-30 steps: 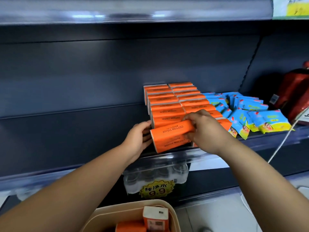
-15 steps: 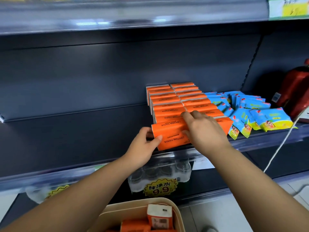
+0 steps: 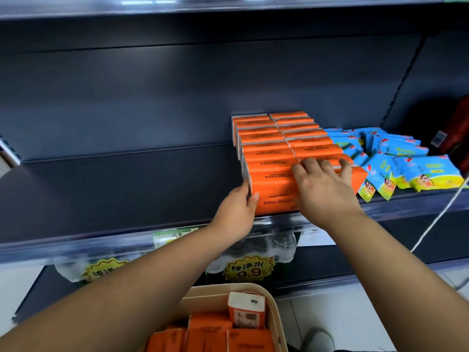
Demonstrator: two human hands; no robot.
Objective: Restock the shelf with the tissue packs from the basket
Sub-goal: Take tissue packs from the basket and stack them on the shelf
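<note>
Front tissue pack, tilted a second ago, now stands seated at shelf front edge; left hand braces its end, right hand flat, released; basket still stocked

1. Blue and yellow packets lie in a loose, overlapping heap – some flat, some tilted on edge
2. A red item sits at the far right edge, partly cut off, with a small label on it
3. A white cord runs diagonally down the right side
4. Shrink-wrapped water bottles stand on the level below, with a yellow price sticker reading 9.9
5. A second yellow sticker shows further left – partly hidden
</note>
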